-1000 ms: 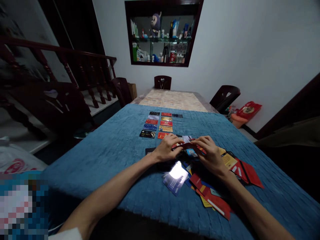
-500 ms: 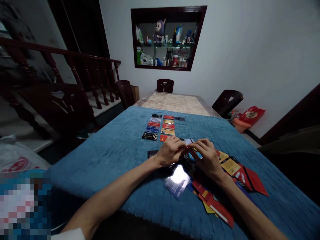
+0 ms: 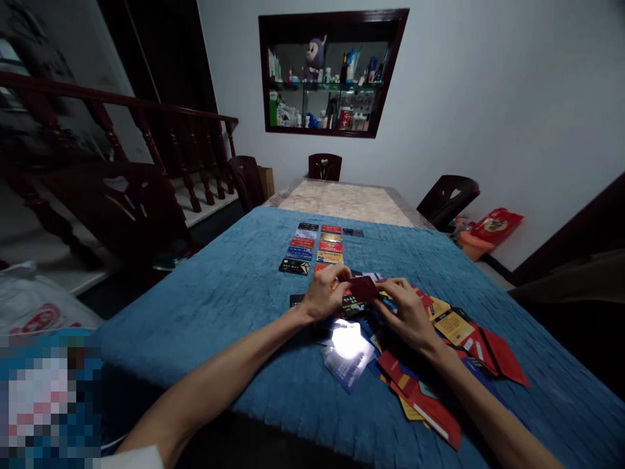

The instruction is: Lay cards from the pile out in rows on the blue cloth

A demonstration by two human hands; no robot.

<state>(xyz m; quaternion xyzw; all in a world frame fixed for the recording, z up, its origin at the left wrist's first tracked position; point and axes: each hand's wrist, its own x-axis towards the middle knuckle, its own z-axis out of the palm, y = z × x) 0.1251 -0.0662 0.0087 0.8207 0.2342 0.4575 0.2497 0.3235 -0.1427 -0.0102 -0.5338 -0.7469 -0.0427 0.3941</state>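
A dark red card [image 3: 362,288] is held up between my two hands, just above a loose pile of cards. My left hand [image 3: 326,290] pinches its left end, and my right hand [image 3: 405,309] grips the right end between thumb and fingers. Beneath and around my hands lie overlapping cards, among them a pale purple card [image 3: 349,365] with a bright glare on it, a red card [image 3: 424,410] and a yellow card [image 3: 453,327]. Beyond my left hand, cards lie in neat columns, with a black card [image 3: 294,266] at the near end of the left one.
A blue cloth [image 3: 209,293] covers the near part of the table, and the patterned tabletop [image 3: 342,198] shows beyond it. Chairs stand around, one at the far end [image 3: 325,167]. A white plastic bag [image 3: 43,299] is at the left, a red bag [image 3: 498,225] at the right.
The dark red card, seen nearly edge-on before, is now tilted so its broad face shows. Both hands still hold it, slightly farther apart. The whole view has shifted slightly.
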